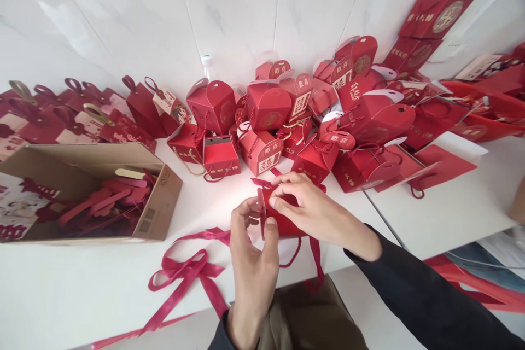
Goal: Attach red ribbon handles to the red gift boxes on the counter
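A small red box (287, 223) stands near the table's front edge, between my two hands. My left hand (255, 246) grips its left side, the thumb on the near side and the fingers curled around the left panel. My right hand (309, 205) reaches over the top from the right, thumb and forefinger pinched at the box's upper left edge. Its other fingers hide part of the top. A red cord loop (292, 256) and a dark red ribbon end (316, 257) hang at the front. More crimson ribbon (186, 270) lies loosely looped left of my left hand.
An open cardboard box (170, 205) with red strips and one cream strip inside stands on the left. Many red gift boxes (268, 106) crowd the back of the white table (102, 284) along the wall. Red stool parts (484, 284) show at the lower right.
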The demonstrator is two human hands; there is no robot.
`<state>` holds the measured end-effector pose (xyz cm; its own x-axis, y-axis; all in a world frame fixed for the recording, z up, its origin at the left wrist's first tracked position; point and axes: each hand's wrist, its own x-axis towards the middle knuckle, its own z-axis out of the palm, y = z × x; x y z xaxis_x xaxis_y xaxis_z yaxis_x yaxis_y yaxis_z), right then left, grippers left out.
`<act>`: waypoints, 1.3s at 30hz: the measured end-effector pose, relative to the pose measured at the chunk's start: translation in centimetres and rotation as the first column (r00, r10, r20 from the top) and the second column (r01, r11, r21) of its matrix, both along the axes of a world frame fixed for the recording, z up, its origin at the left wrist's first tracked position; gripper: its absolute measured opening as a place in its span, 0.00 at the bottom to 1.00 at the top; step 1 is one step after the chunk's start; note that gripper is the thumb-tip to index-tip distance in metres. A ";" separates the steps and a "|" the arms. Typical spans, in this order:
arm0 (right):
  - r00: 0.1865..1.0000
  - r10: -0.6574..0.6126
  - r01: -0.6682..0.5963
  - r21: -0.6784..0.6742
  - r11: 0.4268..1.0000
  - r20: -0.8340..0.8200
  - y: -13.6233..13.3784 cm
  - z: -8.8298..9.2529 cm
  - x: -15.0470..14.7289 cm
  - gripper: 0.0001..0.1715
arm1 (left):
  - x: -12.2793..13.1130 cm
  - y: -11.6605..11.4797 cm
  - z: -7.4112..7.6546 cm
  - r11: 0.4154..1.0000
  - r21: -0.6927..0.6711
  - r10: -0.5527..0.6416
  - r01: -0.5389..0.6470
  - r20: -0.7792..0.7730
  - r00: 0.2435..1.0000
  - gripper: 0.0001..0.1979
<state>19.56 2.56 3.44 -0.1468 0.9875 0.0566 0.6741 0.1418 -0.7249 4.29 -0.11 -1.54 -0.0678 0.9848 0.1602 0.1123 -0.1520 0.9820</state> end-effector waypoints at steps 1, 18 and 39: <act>1.000 -0.001 0.001 -0.001 1.000 -0.007 0.0 0.0 -0.1 0.09 | 0.0 0.0 0.0 1.000 -0.002 -0.004 0.004 0.005 1.000 0.14; 0.998 0.011 -0.013 -0.035 0.999 -0.067 0.5 -0.4 0.4 0.10 | 0.2 0.3 -0.1 0.999 -0.053 0.016 -0.012 0.075 0.997 0.14; 0.992 0.049 -0.055 -0.052 0.997 -0.112 -0.3 0.2 0.8 0.07 | 1.1 -3.6 0.8 0.990 -0.138 0.052 -0.042 0.068 0.996 0.13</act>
<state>20.32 2.25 3.66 -0.1940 0.9808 0.0214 0.5818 0.1325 -0.8024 5.37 -3.70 -0.71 -0.1209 0.9925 0.0181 0.0448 -0.0128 0.9989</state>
